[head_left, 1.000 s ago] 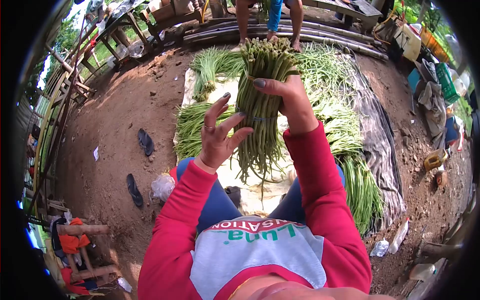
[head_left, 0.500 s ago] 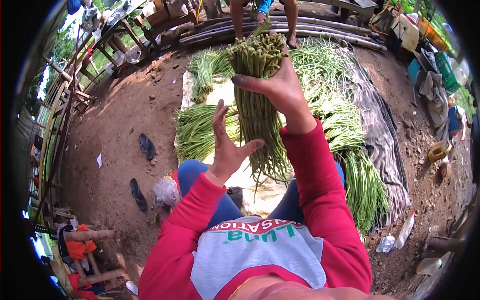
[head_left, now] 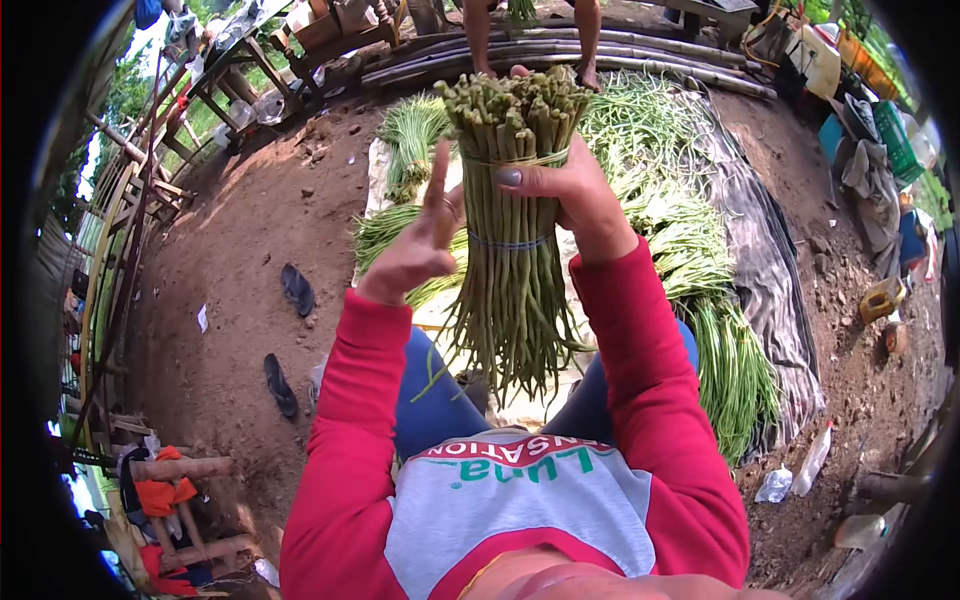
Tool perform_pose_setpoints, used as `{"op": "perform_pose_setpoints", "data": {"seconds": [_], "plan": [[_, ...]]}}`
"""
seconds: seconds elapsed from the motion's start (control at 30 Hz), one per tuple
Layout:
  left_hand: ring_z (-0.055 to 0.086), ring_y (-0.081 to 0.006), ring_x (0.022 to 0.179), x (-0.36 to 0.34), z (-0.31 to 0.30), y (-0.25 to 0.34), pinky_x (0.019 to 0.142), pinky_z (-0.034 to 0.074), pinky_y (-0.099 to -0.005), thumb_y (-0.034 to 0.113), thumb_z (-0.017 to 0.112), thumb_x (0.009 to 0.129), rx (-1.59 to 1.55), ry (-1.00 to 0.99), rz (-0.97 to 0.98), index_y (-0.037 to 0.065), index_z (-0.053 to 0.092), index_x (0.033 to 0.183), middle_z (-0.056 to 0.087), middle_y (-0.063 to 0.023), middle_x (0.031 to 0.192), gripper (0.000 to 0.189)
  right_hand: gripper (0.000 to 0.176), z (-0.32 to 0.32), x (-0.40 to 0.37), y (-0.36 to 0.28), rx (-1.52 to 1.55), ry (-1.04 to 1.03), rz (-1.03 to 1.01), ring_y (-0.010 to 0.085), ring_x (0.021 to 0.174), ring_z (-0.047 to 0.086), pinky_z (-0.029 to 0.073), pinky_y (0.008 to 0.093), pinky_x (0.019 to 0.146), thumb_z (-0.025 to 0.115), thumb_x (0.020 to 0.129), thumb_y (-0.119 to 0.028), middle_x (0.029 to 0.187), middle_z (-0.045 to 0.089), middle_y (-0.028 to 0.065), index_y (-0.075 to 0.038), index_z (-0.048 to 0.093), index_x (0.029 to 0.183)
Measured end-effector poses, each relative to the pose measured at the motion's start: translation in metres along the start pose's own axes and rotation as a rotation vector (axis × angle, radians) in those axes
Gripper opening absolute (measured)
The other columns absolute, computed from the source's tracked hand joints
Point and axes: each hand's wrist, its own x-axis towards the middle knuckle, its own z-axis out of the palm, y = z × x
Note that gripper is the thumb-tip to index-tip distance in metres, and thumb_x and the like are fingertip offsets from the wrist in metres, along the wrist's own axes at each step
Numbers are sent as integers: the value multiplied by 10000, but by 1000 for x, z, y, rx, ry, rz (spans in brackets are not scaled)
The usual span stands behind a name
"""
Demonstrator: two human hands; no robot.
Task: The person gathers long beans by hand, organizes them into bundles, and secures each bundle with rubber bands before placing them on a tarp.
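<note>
A thick bundle of long green beans stands upright in front of my chest, cut ends up and loose tips hanging down. One tie circles it near the top and a bluish tie lower down. My right hand grips its right side, thumb across the front just below the upper tie. At the bundle's left side is my left hand, fingers stretched upward and apart, holding nothing. Below, more long beans lie in heaps on the ground sheet, with one smaller bundle at the far left.
Loose beans cover the sheet's right side, beside a dark cloth. Bamboo poles lie at the back, where another person's bare legs stand. Sandals rest on the dirt at left, plastic bottles at right.
The bundle has turned and come more upright, its ties now facing me. My left hand has moved left and away from its lower part. My right hand keeps its grip.
</note>
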Motion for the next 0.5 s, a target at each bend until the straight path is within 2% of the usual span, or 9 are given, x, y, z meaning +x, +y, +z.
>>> {"op": "perform_pose_setpoints", "data": {"seconds": [0.1,0.13,0.2,0.27,0.3,0.4,0.43,0.47,0.5], "plan": [[176,-378,1490,14,-21,64,1211,69,-500,925,389,740,137,826,272,81,-121,1569,198,-220,1611,1288,608,-10,-3,-25,7,102,11,167,966,668,529,319,893,824,718,-85,1100,691,86,14,571,1262],[176,-378,1490,23,-14,66,1211,69,-500,925,389,740,135,837,271,81,-121,1569,198,-220,1611,1288,538,-8,-4,-30,25,117,8,162,934,675,535,319,878,809,726,-75,1062,702,80,11,605,1216],[216,-334,1479,46,18,56,1216,99,-478,840,596,709,240,1083,743,92,-143,1565,243,-227,1575,1356,497,15,-3,-15,-135,142,-122,141,903,648,525,300,842,766,754,-176,1022,675,55,18,620,1189],[230,-321,1466,52,77,10,1210,142,-446,711,815,600,241,702,619,50,-131,1557,250,-208,1562,1499,458,39,-11,6,-186,166,-184,153,939,659,524,305,872,755,744,-54,1059,690,71,24,624,1176],[267,-318,1448,35,52,-14,1194,203,-436,580,947,475,865,532,642,6,-150,1535,252,-205,1551,1630,429,40,-14,-3,-214,145,-163,168,947,675,529,310,882,739,719,48,1059,711,93,35,647,1137],[436,-353,1353,3,64,-79,1124,347,-457,485,939,593,589,602,335,-3,-96,1537,306,-245,1522,1483,393,44,-19,-18,-242,141,-122,187,915,699,551,319,857,757,694,45,985,734,100,49,693,1081],[472,-336,1325,-2,59,-82,1103,375,-445,465,934,609,555,543,248,-3,-5,1535,374,-233,1483,1400,601,47,-20,-15,-250,93,-163,195,948,694,550,333,890,790,665,55,1032,724,107,62,610,1239],[509,-318,1296,-8,54,-84,1081,404,-432,445,929,625,518,487,157,-4,86,1533,442,-221,1444,1318,999,50,-21,-3,-88,50,-165,243,1130,637,530,366,975,843,612,62,1301,586,153,28,328,1468],[530,-287,1273,-14,42,-96,1070,414,-411,392,926,637,531,456,136,-4,184,1501,505,-192,1385,1205,1081,53,-21,8,-94,-3,-204,260,1207,583,506,381,1008,845,617,58,1382,502,166,6,238,1511]]}}
